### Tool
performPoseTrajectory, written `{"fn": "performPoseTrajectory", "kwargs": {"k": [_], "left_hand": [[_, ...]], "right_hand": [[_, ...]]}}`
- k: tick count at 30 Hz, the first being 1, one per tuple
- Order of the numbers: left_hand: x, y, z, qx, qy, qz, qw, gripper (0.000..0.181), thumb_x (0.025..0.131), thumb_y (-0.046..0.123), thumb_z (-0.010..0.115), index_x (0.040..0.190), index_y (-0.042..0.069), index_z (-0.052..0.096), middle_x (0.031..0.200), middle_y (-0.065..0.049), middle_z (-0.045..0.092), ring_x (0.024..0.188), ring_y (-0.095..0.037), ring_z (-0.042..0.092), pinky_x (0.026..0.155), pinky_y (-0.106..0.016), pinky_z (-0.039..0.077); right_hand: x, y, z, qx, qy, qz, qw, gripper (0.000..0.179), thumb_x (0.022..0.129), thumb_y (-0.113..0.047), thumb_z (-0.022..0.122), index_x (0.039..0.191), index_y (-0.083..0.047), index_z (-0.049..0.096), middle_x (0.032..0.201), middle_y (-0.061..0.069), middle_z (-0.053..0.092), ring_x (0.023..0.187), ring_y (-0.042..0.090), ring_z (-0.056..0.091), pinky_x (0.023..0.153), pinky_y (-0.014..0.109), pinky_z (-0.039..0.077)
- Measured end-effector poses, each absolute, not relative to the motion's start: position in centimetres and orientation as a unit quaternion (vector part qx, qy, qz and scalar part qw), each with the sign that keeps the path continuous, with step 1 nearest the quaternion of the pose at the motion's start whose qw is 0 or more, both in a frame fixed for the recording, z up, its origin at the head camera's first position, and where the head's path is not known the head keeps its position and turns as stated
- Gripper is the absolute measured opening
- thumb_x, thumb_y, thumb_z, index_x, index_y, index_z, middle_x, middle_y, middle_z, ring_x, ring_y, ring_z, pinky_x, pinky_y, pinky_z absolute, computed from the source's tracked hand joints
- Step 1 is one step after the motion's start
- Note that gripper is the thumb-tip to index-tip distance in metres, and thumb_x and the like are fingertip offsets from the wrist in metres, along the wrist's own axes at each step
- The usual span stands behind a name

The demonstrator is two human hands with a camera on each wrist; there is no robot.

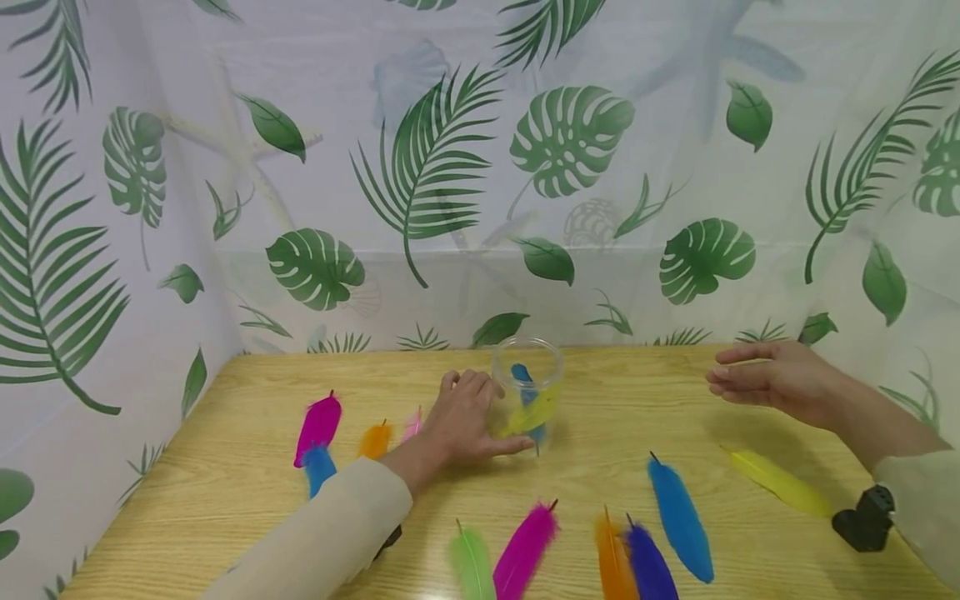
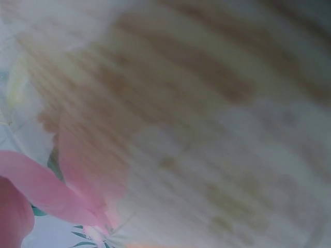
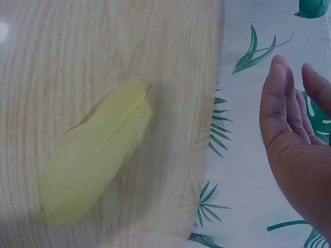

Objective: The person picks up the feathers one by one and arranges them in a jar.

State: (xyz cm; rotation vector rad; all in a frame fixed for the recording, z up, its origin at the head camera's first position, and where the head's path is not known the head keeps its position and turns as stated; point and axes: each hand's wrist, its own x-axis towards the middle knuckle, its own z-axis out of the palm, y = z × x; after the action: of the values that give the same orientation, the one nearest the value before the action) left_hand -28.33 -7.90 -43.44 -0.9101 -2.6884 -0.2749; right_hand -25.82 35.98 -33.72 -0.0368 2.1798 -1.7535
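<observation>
Cup (image 1: 553, 383) near the back edge of the wood-grain desk (image 1: 622, 417) is gripped by the left hand (image 1: 465, 417); right hand (image 1: 787, 382) hovers relaxed, leaf-printed cloth (image 1: 652, 183) behind.

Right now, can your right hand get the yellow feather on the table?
Probably yes: the right hand hovers open near that yellow feather, and nothing seems to lie between them.

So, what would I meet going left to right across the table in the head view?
Leftmost magenta feather, leftmost fluffy orange feather, pale pink feather, bare left hand, clear round plastic cup, rightmost long blue feather, bare right hand.
</observation>
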Motion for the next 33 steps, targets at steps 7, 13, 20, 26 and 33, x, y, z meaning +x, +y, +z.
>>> {"fn": "performPoseTrajectory", "kwargs": {"k": [7,13,20,26,33], "left_hand": [[-28.3,-7.9,-43.3,-0.316,-0.933,-0.096,0.141,0.078,0.079,0.08,0.056,0.119,0.013,0.058,0.115,0.0,0.058,0.113,-0.019,0.049,0.104,-0.045,0.029],[-28.3,-7.9,-43.3,-0.317,-0.933,-0.093,0.141,0.078,0.079,0.08,0.056,0.119,0.013,0.058,0.114,0.0,0.058,0.111,-0.019,0.049,0.103,-0.044,0.029],[-28.3,-7.9,-43.4,-0.316,-0.934,-0.106,0.132,0.078,0.079,0.08,0.057,0.119,0.013,0.057,0.115,-0.001,0.058,0.112,-0.019,0.049,0.103,-0.045,0.03],[-28.2,-8.0,-43.3,-0.314,-0.933,-0.112,0.133,0.078,0.079,0.08,0.057,0.118,0.013,0.057,0.114,0.0,0.059,0.111,-0.018,0.05,0.103,-0.046,0.031],[-28.2,-7.9,-43.4,-0.314,-0.934,-0.11,0.132,0.078,0.079,0.08,0.057,0.119,0.013,0.057,0.115,0.0,0.059,0.112,-0.019,0.05,0.104,-0.046,0.03]], "right_hand": [[-25.7,36.9,-34.3,-0.036,0.757,-0.62,0.204,0.02,0.103,-0.009,0.054,0.104,-0.018,0.071,0.105,0.004,0.076,0.099,0.02,0.074,0.087,0.036,0.057],[-25.5,37.3,-34.6,-0.025,0.739,-0.631,0.234,0.023,0.106,-0.013,0.048,0.104,-0.015,0.071,0.107,0.008,0.075,0.103,0.026,0.073,0.09,0.041,0.056],[-25.6,38.2,-35.0,-0.001,0.714,-0.651,0.256,0.027,0.107,-0.014,0.044,0.104,-0.012,0.071,0.108,0.011,0.075,0.103,0.029,0.072,0.092,0.044,0.054],[-25.7,39.0,-35.3,0.01,0.707,-0.656,0.262,0.03,0.109,-0.018,0.041,0.105,-0.012,0.07,0.11,0.013,0.074,0.104,0.029,0.072,0.093,0.045,0.054],[-25.9,40.5,-35.9,0.036,0.706,-0.652,0.274,0.031,0.109,-0.022,0.041,0.104,-0.012,0.07,0.11,0.012,0.074,0.104,0.028,0.072,0.096,0.044,0.053]]}}
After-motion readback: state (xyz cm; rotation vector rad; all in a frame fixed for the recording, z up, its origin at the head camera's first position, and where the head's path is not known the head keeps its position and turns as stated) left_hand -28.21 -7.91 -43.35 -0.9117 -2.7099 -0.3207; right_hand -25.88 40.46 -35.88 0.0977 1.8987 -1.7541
